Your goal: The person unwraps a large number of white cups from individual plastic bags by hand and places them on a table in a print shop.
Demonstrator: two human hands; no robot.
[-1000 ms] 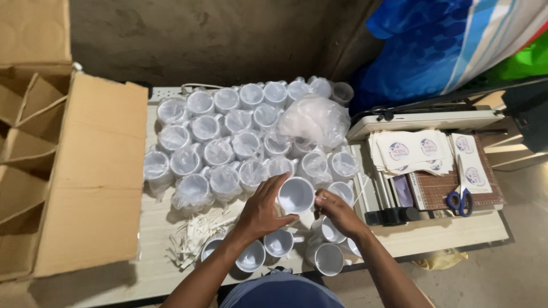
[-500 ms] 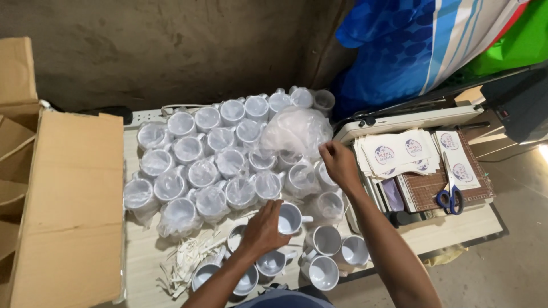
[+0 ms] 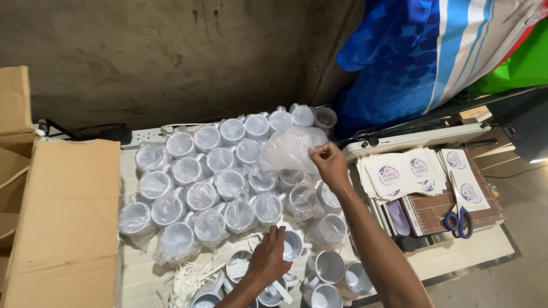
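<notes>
Clear plastic, a crumpled bag (image 3: 291, 149), hangs pinched between thumb and fingertips of the right hand (image 3: 330, 165), which is stretched far forward over the bench (image 3: 485, 251). The bag spreads to the left of that hand and rests loosely on top of the wrapped mugs (image 3: 194, 194), so it lies up and away from the body, its longer side running roughly left to right.

Nearer the body, the left hand (image 3: 268, 259) is closed around the rim of a bare white mug (image 3: 292, 245) whose handle points right. This mug sits at the front edge of the wrapped rows, well apart from the bag, with two rows of wrapped mugs between them.

Around the left hand stand more unwrapped mugs (image 3: 330, 267), and white paper strips (image 3: 188, 279) litter the bench to its left. A cardboard box (image 3: 63, 222) stands at the far left. Right of the outstretched forearm lie printed paper sheets (image 3: 399, 171), a cutting mat (image 3: 451, 208) and blue-handled scissors (image 3: 458, 219).
</notes>
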